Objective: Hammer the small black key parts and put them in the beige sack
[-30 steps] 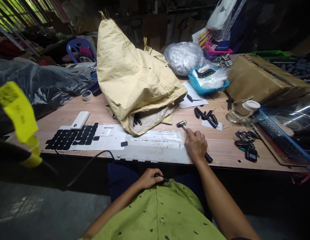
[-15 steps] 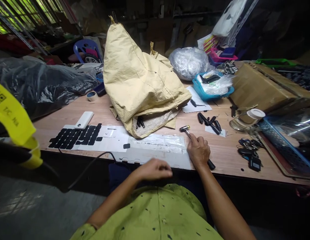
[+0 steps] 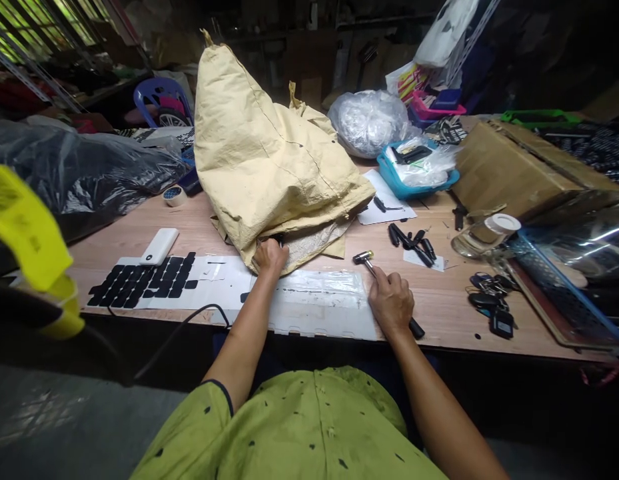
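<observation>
My left hand (image 3: 270, 256) reaches into the mouth of a large tan paper sack (image 3: 269, 147). Its fingertips are hidden there, by small black pieces in the opening. On the right, my right hand (image 3: 392, 300) is closed round a small hammer (image 3: 364, 258), resting on the table with its head pointing away from me. Between the hands lies a white board (image 3: 319, 310) with clear plastic on it. Left of the sack, rows of black pieces (image 3: 139, 281) lie on white paper, with a white power bank (image 3: 160, 246) at their edge.
Black parts (image 3: 414, 243) lie beyond the hammer. To the right are a lidded glass jar (image 3: 484, 237), keys (image 3: 494, 303) and a cardboard box (image 3: 519, 167). A blue basket (image 3: 419, 187) stands behind. A tape roll (image 3: 174, 195) sits left of the sack. A yellow tag (image 3: 34, 233) hangs at left.
My left hand has moved forward from near my body to the sack's opening. My right hand keeps its hold on the hammer. The whole view has shifted slightly.
</observation>
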